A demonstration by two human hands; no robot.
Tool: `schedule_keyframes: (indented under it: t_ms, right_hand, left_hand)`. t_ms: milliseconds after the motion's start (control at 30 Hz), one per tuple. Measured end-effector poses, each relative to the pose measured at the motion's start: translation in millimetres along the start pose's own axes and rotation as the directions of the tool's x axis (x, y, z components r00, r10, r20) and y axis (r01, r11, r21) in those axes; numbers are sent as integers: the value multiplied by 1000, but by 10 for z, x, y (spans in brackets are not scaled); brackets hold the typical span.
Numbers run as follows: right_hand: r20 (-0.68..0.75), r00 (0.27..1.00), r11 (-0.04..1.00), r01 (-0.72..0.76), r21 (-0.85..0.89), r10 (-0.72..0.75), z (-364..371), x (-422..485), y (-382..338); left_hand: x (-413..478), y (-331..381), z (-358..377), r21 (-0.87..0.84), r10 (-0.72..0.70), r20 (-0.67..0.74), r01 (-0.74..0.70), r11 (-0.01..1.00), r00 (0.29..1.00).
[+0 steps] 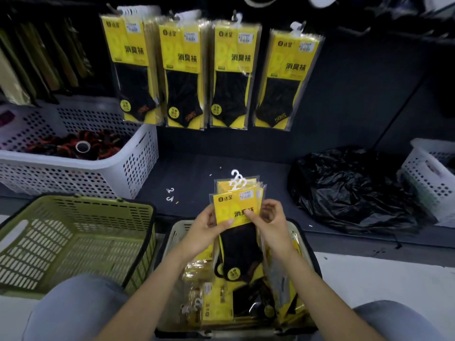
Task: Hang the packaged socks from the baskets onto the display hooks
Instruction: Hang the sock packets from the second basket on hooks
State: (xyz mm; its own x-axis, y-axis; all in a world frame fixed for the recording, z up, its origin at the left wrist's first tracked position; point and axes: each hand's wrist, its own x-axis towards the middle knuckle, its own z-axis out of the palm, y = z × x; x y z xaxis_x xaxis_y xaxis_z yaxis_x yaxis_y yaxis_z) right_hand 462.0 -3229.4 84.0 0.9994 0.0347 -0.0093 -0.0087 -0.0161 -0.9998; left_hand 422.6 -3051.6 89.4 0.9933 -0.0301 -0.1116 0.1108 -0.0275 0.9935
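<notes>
A small stack of yellow sock packs (236, 205) with white plastic hangers on top stands upright above the beige basket (305, 244). My left hand (206, 230) grips the stack from the left, thumb across the front pack. My right hand (268, 222) pinches its right edge. More yellow sock packs (221, 301) lie loose inside that basket. Higher up, hung sock packs (184, 75) fill several display hooks on the dark wall; the rightmost hung pack (285, 80) hangs alone.
An empty green basket (73, 242) stands at the left. Behind it a white perforated basket (81, 166) holds red-black items. A black plastic bag (349, 190) and another white basket (430, 175) lie to the right. Loose white hangers (170, 194) lie on the dark shelf.
</notes>
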Motion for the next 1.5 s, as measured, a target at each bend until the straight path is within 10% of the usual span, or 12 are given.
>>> schedule_keyframes:
  t_ms: [433,833,1100,1500]
  right_hand:
    - [47,987,968,143,204,-156,-125,365,-1079]
    - [-309,929,937,275,214,-202,-550,1287,-1923]
    - [-278,911,935,342,96,-304,-442,1837,-2193]
    - [-550,817,985,156,-78,-173,-269,2457,-2082]
  left_hand:
    - [430,1100,43,38,166,-192,-162,986,967]
    - [929,1932,-258,186,408,-314,-366,912,857]
    - [1188,2121,-448,254,414,-413,-334,908,811]
    - [1290,2053,-468,219,413,-384,-353,909,826]
